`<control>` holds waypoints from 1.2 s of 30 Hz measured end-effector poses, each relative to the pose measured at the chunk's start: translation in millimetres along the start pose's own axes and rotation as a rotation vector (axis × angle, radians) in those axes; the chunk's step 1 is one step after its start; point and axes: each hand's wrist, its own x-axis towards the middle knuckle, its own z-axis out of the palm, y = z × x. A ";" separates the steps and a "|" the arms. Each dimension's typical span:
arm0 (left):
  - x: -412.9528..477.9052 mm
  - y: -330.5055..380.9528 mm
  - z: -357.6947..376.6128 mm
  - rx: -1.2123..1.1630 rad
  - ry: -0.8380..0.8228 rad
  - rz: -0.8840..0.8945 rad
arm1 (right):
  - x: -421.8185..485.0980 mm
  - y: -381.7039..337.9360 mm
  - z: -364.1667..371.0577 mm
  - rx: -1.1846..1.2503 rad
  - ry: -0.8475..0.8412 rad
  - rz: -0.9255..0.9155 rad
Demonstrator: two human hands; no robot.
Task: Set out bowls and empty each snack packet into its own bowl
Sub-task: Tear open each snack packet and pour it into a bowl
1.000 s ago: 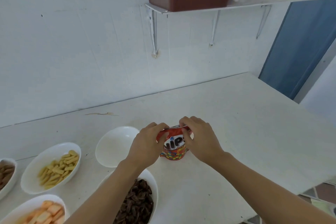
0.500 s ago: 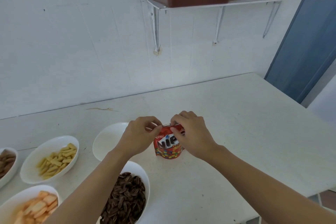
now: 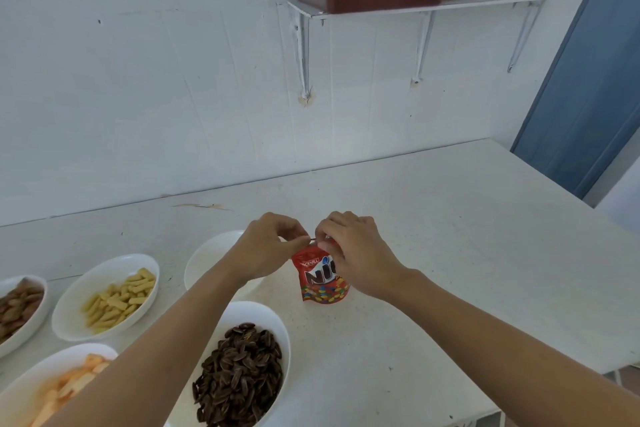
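The red snack packet (image 3: 323, 282) is held upright over the bench (image 3: 467, 270), base down, long axis vertical and sealed top pointing to twelve o'clock; whether the base rests on the surface or hangs just clear is hard to tell. Both hands meet at that top edge, the left hand (image 3: 266, 251) from ten o'clock, the right hand (image 3: 360, 256) from two o'clock, equally near; the fingers (image 3: 294, 236) of each pinch the seam, thumbs close together. The empty bowl (image 3: 204, 260) sits just beside at nine o'clock, so pouring likely means tipping the mouth leftward; the seed bowl (image 3: 285, 350) lies at seven o'clock.
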 end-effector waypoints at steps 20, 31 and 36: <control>-5.4 -4.9 7.4 0.083 0.048 0.059 | 0.7 -5.4 -1.0 0.016 -0.063 -0.090; -2.1 -4.1 1.5 0.081 0.025 0.063 | 1.2 2.8 3.5 0.020 -0.013 -0.095; -3.2 -2.9 -11.6 0.151 -0.086 0.056 | 1.5 11.4 6.8 -0.010 0.062 -0.077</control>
